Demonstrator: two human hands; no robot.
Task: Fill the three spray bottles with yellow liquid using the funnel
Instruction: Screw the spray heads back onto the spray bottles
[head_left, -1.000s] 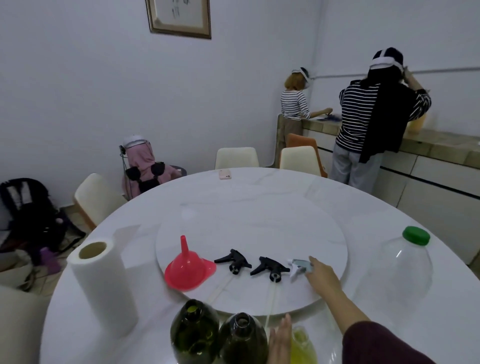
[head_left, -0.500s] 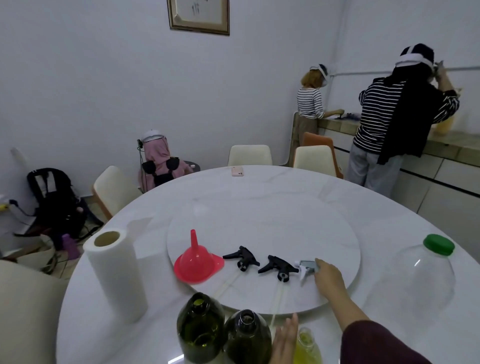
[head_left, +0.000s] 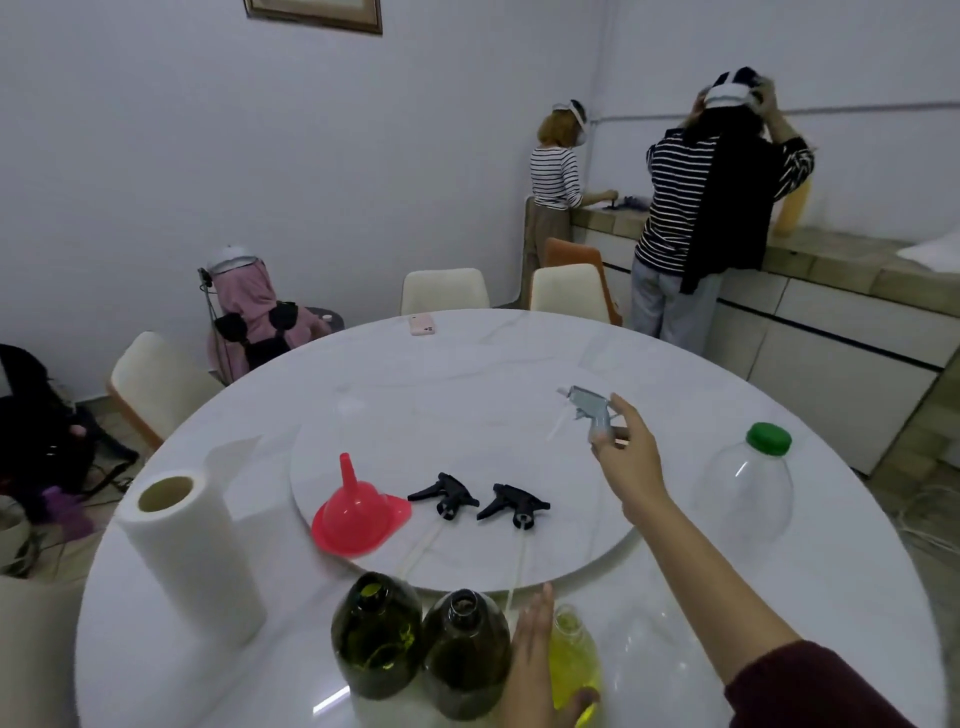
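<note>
Right hand: the right hand (head_left: 631, 457) is pinching the grey-and-white plastic trigger sprayer head (head_left: 589, 410) by its collar and holding it in the air above the round white turntable (head_left: 467, 415), probably carrying it toward an open bottle.
Left hand: the left hand (head_left: 535, 654) is wrapping around the clear bottle of yellow liquid (head_left: 574, 660) at the near table edge, thumb showing low on its front, apparently to steady it.
Dark bottles: two dark green glass bottles (head_left: 421, 644) are standing uncapped, touching each other, just left of the clear one, necks open as if awaiting filling; liquid is glinting low inside the left one.
Funnel: the red plastic funnel (head_left: 358, 512) is resting mouth-down, spout up, on the turntable, held by neither hand.
Black sprayers: two black trigger sprayer heads (head_left: 480, 501) are lying beside the funnel, their pale dip tubes trailing toward the bottles.
Jug: the large clear plastic jug with a green cap (head_left: 748, 483) is standing at the right and looking empty, so pouring seems finished or paused.
</note>
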